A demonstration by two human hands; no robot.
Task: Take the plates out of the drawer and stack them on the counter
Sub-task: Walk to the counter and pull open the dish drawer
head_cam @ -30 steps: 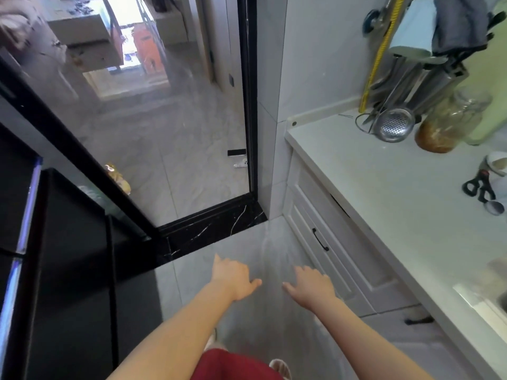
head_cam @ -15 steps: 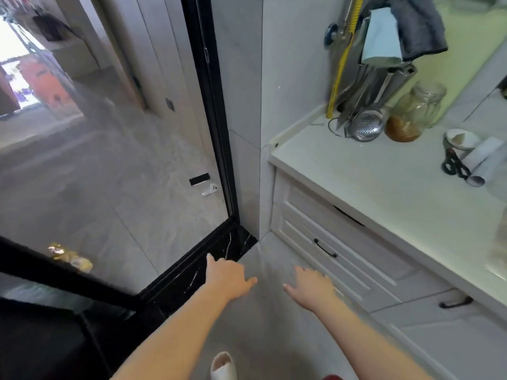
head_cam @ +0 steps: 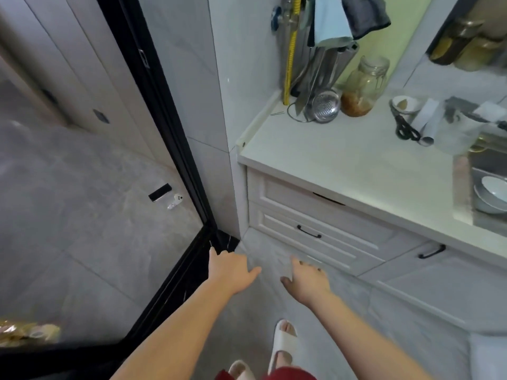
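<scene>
drawers all shut, so no plates visible; they're presumably inside one. nearest pull is the black drawer handle [head_cam: 309, 231], lying up and to the right of your right hand [head_cam: 307, 283], long axis running along the drawer front, down to the right. right hand is clearly nearer; left hand [head_cam: 230, 271] sits further left by the black door frame [head_cam: 175, 149]. both arms stretched forward and low, palms down, fingers [head_cam: 300, 263] loosely spread, holding nothing. table [head_cam: 343, 160] above is bare near its front edge, room to stack. bowls in the sink [head_cam: 491, 174] aren't yours.
</scene>
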